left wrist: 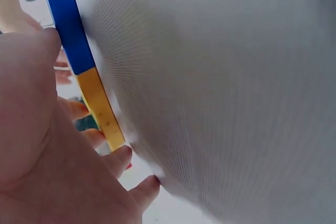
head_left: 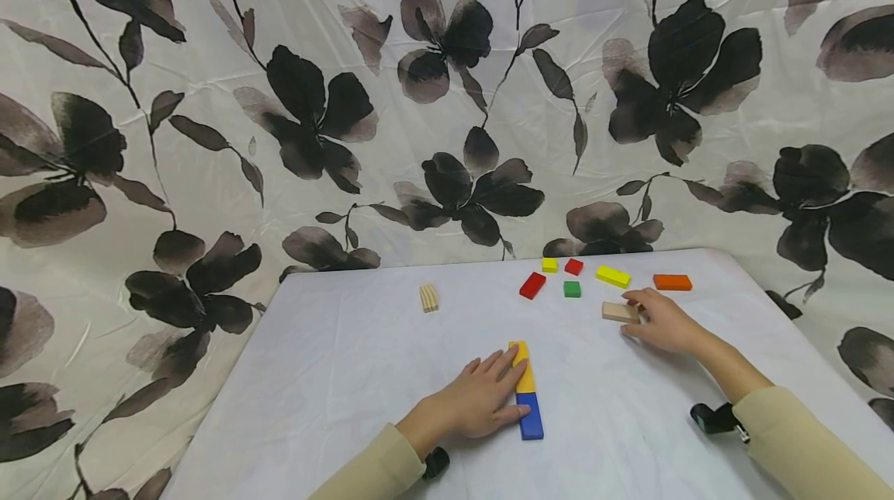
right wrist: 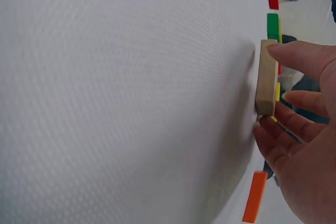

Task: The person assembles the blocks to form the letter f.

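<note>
My left hand (head_left: 478,403) lies with its fingers stretched out against a yellow block (head_left: 525,373) and a blue block (head_left: 531,416), which stand end to end in one line. In the left wrist view the thumb touches the blue block (left wrist: 70,27), while fingers lie along the yellow block (left wrist: 102,109). Farther back on the right, my right hand (head_left: 667,323) pinches a plain wooden block (head_left: 618,313) by its right end. From the right wrist view, the thumb presses one face of the wooden block (right wrist: 266,74) and fingers curl at its end.
Behind the right hand lie a red block (head_left: 532,286), a smaller red block (head_left: 574,266), a green block (head_left: 572,289), a small yellow block (head_left: 549,265), a longer yellow block (head_left: 613,276) and an orange block (head_left: 673,282). Several pale wooden pieces (head_left: 429,298) sit together at the back left.
</note>
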`<control>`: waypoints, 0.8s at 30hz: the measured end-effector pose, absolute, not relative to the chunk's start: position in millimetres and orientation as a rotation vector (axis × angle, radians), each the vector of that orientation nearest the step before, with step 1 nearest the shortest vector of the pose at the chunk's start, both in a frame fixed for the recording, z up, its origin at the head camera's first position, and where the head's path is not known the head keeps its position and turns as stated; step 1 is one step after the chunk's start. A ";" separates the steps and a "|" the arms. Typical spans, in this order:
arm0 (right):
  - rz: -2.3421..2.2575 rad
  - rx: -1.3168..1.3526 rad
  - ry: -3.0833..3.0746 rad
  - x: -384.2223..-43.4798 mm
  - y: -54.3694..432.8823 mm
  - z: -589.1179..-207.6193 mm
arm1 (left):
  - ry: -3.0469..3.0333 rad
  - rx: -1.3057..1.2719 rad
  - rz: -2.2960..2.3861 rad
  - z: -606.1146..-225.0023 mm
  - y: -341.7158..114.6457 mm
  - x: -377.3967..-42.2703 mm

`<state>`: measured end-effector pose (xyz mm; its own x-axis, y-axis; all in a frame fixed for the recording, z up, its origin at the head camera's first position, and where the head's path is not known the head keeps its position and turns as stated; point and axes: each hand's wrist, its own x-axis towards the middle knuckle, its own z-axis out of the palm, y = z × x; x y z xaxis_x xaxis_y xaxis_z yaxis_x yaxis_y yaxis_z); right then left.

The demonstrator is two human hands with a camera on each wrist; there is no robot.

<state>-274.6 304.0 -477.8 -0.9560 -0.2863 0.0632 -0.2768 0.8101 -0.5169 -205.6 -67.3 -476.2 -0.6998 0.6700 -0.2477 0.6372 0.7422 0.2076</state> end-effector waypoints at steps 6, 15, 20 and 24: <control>-0.860 -0.474 2.955 -275.9 304.6 -478.8 | 2.637 1.010 0.134 -476.3 -66.3 -205.0; -0.905 -0.464 2.836 -270.7 304.0 -471.3 | 2.635 0.994 0.118 -472.9 -64.0 -202.9; -0.922 -0.518 2.807 -270.8 306.0 -468.6 | 2.630 0.994 0.110 -474.0 -63.6 -203.2; -0.938 -0.506 2.782 -275.1 306.9 -469.5 | 2.623 0.993 0.107 -474.6 -63.2 -204.1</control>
<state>-275.1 306.9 -469.5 -0.9295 -0.3661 -0.0443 -0.2645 0.7455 -0.6118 -204.1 -63.2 -474.6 -0.7011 0.6554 -0.2808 0.6304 0.7538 0.1855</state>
